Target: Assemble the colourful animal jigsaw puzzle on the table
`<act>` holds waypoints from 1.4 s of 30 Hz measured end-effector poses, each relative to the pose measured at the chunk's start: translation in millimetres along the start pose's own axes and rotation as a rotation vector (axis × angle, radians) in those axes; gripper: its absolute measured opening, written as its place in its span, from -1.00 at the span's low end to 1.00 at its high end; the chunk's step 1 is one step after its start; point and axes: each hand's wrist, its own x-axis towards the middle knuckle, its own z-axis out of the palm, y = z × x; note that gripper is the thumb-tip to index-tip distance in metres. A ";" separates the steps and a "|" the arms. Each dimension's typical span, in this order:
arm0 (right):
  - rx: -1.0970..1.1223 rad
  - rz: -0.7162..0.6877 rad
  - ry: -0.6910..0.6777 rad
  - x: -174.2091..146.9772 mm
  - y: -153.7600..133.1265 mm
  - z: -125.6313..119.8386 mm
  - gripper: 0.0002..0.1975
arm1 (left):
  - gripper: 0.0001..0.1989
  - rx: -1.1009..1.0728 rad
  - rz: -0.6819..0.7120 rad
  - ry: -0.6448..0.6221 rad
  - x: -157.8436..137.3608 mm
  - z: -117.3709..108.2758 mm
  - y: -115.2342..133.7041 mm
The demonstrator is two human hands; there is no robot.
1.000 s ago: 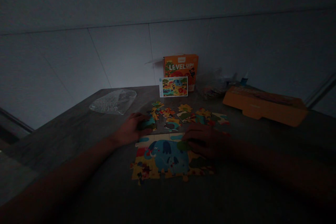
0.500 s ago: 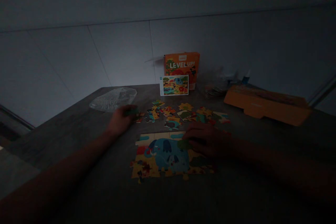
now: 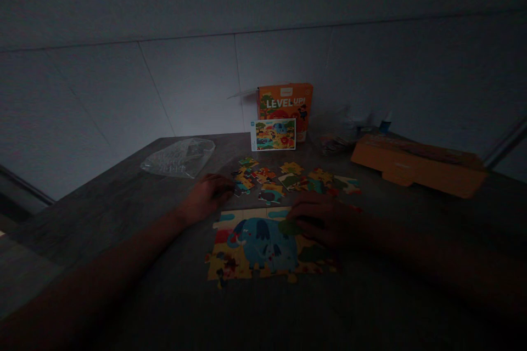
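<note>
A partly assembled jigsaw puzzle (image 3: pixel 263 244) with a blue elephant and its calf lies flat on the table. My right hand (image 3: pixel 325 218) rests over its upper right part, fingers extended to the left and touching the picture near a green treetop. Beyond the puzzle, several loose jigsaw pieces (image 3: pixel 272 192) are scattered and partly overlap. My left hand (image 3: pixel 208 194) is at the left end of these pieces, its fingers curled downward. What sits under those fingers is hidden in the dim light.
A picture card (image 3: pixel 275 135) leans against an orange "LEVEL UP!" box (image 3: pixel 304 100) by the wall. On the left lies a clear plastic bag (image 3: pixel 179 157). An orange box part (image 3: pixel 420 167) lies on the right, near a clear bag (image 3: pixel 335 140) with contents and a small blue bottle (image 3: pixel 385 123).
My left hand has moved right and slightly nearer, against the loose pieces; pieces formerly seen beside it are now covered or shifted. My right hand stays in place.
</note>
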 end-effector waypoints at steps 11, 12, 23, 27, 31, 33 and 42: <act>-0.113 0.026 0.074 -1.0 1.7 1.4 -0.78 | -0.73 -0.053 0.149 -0.029 -5.8 -0.2 9.4; -0.172 0.067 0.125 -1.1 3.8 1.5 -0.78 | -0.73 -0.063 0.171 -0.033 -5.9 -0.3 10.1; -0.487 0.504 -0.024 -1.9 16.7 1.4 -0.55 | -0.35 -0.030 0.471 -0.273 -16.9 -11.1 53.5; -0.415 0.388 -0.060 0.0 11.1 -1.0 -0.54 | -0.25 -0.094 0.494 -0.392 -16.6 -10.8 59.7; -0.266 0.228 -0.093 -0.3 10.5 -4.0 -0.57 | -0.26 -0.099 0.469 -0.392 -16.4 -10.7 54.5; -0.216 0.166 -0.118 -0.1 9.9 -5.1 -0.58 | -0.28 -0.085 0.460 -0.384 -16.6 -11.6 53.1; -0.449 0.351 0.108 0.2 13.6 1.1 -0.79 | -0.32 -0.067 0.441 -0.319 -15.0 -11.1 51.3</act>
